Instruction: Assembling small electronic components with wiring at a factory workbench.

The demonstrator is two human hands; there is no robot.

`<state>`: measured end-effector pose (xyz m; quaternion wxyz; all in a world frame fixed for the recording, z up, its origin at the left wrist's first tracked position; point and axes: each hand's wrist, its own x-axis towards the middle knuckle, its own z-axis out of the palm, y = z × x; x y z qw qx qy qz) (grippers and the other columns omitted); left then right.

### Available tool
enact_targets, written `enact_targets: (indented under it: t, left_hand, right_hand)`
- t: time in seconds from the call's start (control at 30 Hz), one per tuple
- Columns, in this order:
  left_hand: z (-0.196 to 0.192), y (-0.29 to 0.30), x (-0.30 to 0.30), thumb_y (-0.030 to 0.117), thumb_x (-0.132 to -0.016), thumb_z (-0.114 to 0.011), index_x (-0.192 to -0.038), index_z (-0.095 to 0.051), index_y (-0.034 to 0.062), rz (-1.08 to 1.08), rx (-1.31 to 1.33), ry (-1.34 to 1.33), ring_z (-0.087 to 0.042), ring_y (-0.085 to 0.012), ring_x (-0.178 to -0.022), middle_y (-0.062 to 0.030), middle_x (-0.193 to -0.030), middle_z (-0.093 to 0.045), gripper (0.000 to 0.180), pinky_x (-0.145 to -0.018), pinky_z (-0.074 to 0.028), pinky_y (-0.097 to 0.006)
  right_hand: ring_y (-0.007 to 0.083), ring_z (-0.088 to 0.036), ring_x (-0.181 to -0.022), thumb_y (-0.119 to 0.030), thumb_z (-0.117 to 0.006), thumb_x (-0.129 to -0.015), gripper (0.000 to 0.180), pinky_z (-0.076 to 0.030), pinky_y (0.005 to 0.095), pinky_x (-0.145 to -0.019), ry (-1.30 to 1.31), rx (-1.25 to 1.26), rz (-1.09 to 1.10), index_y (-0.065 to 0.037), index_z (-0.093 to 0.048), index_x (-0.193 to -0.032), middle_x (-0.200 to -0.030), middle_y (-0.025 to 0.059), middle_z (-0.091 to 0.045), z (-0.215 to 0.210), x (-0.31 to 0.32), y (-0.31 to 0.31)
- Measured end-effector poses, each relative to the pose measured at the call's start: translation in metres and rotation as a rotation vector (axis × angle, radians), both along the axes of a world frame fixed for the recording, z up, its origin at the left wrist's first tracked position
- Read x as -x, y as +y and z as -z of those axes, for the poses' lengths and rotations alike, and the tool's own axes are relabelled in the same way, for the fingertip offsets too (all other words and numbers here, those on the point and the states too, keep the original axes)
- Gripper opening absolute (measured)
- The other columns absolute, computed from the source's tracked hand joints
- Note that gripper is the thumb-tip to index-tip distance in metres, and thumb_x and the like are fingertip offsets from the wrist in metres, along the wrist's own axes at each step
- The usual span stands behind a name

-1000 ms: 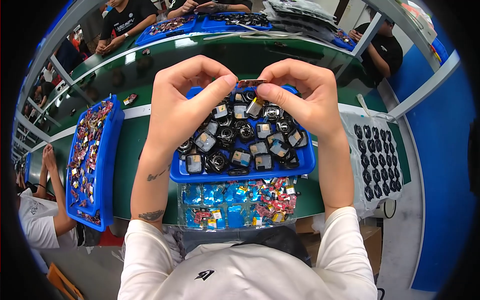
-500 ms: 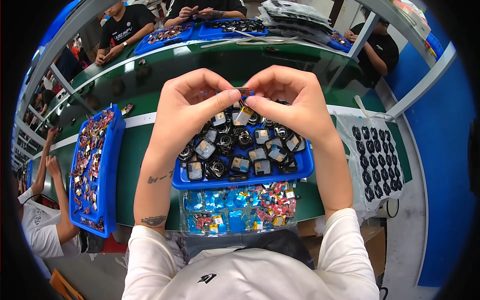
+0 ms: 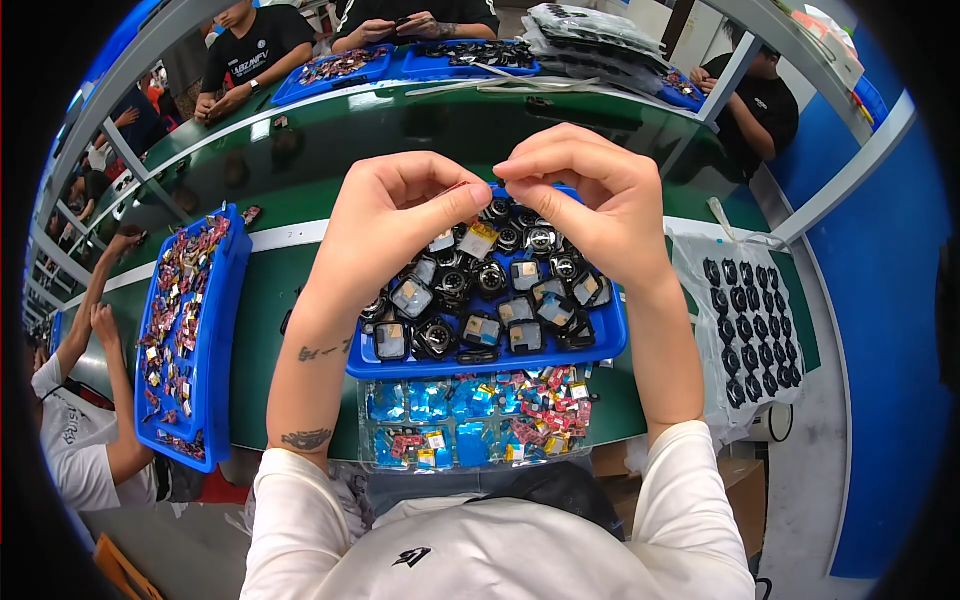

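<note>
My left hand (image 3: 405, 210) is closed in a pinch. A thin reddish edge of a small circuit board (image 3: 456, 188) shows between its thumb and fingers; the rest is covered. My right hand (image 3: 590, 200) is also pinched, its fingertips a little apart from the left ones, and what they hold, if anything, I cannot make out. Both hands hover above the far side of a blue tray (image 3: 480, 364) heaped with black watch cases (image 3: 436, 337). Among these lies a silver and yellow battery (image 3: 479, 240).
Nearer me, a clear compartment tray (image 3: 474, 443) holds blue-filmed pieces and red boards. A long blue bin (image 3: 240, 300) of small boards stands left. At right, black round parts (image 3: 752, 325) lie in rows on plastic sheeting. Metal frame posts (image 3: 850, 178) and co-workers surround the green bench.
My fingertips have drawn apart, the left hand shifting slightly down. The board that sat between both hands now shows only in the left one.
</note>
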<state>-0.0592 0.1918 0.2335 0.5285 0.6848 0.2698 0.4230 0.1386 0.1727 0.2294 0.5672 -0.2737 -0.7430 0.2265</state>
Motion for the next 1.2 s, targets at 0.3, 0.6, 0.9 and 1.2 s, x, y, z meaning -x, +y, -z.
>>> enact_targets:
  t: [0.3,0.6,0.9,1.2]
  left_hand:
    - [0.006,0.003,-0.002,0.012,-0.084,-0.068,-0.091,-0.067,-0.0021,0.048,0.061,-0.129,-0.059,-0.0066,-0.076,-0.0042,-0.082,-0.066,0.016,-0.068,-0.047,-0.021]
    - [0.007,0.000,-0.004,0.013,-0.084,-0.068,-0.091,-0.067,-0.0018,0.010,-0.010,-0.087,-0.058,-0.0054,-0.075,-0.0023,-0.083,-0.066,0.016,-0.068,-0.046,-0.019]
    - [0.002,0.001,0.002,0.013,-0.086,-0.064,-0.091,-0.063,-0.0004,0.097,-0.005,-0.094,-0.057,-0.0072,-0.078,-0.0014,-0.085,-0.062,0.014,-0.073,-0.045,-0.020]
    - [0.001,0.005,0.009,0.013,-0.087,-0.063,-0.092,-0.064,-0.0012,0.008,-0.060,-0.111,-0.057,-0.0087,-0.079,-0.0034,-0.088,-0.063,0.015,-0.074,-0.045,-0.021]
  right_hand:
    - [0.0121,-0.063,-0.078,0.004,-0.066,-0.078,0.014,-0.053,0.0226,-0.069,0.049,-0.054,-0.004,0.000,-0.071,-0.091,-0.088,0.0082,-0.066,0.000,-0.001,-0.002]
    - [0.0108,-0.063,-0.084,0.004,-0.064,-0.081,0.011,-0.052,0.0236,-0.074,0.187,0.222,-0.144,0.002,-0.066,-0.092,-0.090,0.0056,-0.065,-0.003,-0.006,-0.007]
    - [0.0107,-0.063,-0.076,-0.001,-0.066,-0.079,0.009,-0.051,0.0247,-0.071,0.097,0.063,0.106,0.000,-0.060,-0.085,-0.079,0.0044,-0.065,0.013,-0.004,0.018]
    - [0.0251,-0.058,-0.094,-0.012,-0.071,-0.070,0.025,-0.049,0.0370,-0.075,-1.076,0.031,0.664,-0.012,-0.066,-0.094,-0.089,0.0060,-0.059,0.066,-0.015,0.037]
